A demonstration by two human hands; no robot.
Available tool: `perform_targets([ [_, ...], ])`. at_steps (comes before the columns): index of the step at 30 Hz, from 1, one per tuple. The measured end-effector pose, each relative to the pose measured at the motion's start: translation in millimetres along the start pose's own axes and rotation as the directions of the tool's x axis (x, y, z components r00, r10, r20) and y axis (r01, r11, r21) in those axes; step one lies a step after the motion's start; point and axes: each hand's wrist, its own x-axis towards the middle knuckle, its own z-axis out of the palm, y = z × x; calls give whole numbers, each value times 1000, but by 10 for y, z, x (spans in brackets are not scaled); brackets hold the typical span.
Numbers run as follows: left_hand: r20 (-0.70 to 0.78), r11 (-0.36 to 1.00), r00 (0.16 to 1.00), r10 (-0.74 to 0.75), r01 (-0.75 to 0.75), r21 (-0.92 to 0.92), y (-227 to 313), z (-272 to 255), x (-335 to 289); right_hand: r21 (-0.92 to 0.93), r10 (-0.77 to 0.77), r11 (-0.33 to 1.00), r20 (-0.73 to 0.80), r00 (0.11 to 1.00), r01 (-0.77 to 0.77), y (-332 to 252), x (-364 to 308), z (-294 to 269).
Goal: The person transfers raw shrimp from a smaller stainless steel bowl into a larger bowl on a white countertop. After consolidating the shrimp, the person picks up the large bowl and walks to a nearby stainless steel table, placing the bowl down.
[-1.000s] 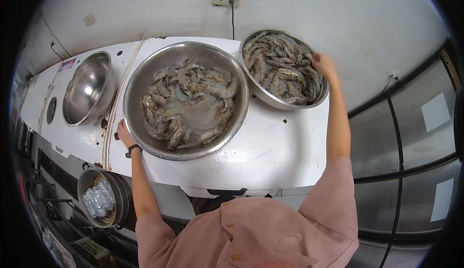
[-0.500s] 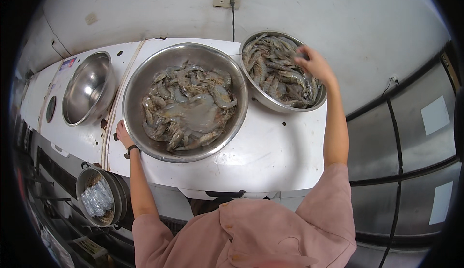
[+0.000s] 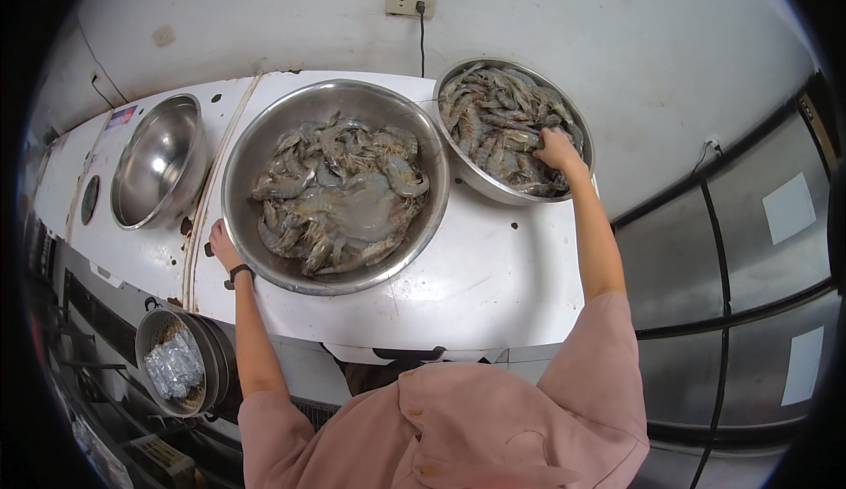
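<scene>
1. On the white tabletop (image 3: pixel 476 286), a polished steel bowl (image 3: pixel 159 163) stands at the left; a lidless pot (image 3: pixel 211 357) holding a crinkled clear plastic bag (image 3: pixel 174 366) sits below the table's near left edge.
2. The large steel basin (image 3: pixel 254 141) stands between the left hand (image 3: pixel 225 244) and the smaller steel basin (image 3: pixel 480 183) at the far right.
3. Behind, a black cord (image 3: pixel 422 48) hangs from a wall outlet (image 3: pixel 401 2); metal doors (image 3: pixel 674 260) line the right.
4. Half a second ago the right hand (image 3: pixel 560 150) was above the smaller basin; now it has dropped among the shrimp (image 3: pixel 493 123) there, near the right rim. The left hand has stayed beside the large basin's left rim.
5. The right fingers are bent; whether they grip a shrimp cannot be told. The left fingers' hold on the rim cannot be told either.
6. Both round basins hold glossy, grey-brown whole shrimp, curved and overlapping; a cloudy, translucent mass lies amid those in the large one.
</scene>
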Motion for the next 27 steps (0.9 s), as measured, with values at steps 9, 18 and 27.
perform_targets([
  [9, 3, 1000, 1000, 25, -25, -8, -4, -20, -10, 704, -141, 705, 258, 956, -86, -633, 83, -1281],
  [18, 27, 999, 999, 42, -41, -18, -27, -16, 7, 459, -104, 886, 53, 993, 68, -613, 406, -858],
  [27, 2, 999, 1000, -10, 11, -42, 35, -41, -12, 8, -99, 995, -84, 991, 100, -445, 194, -138],
])
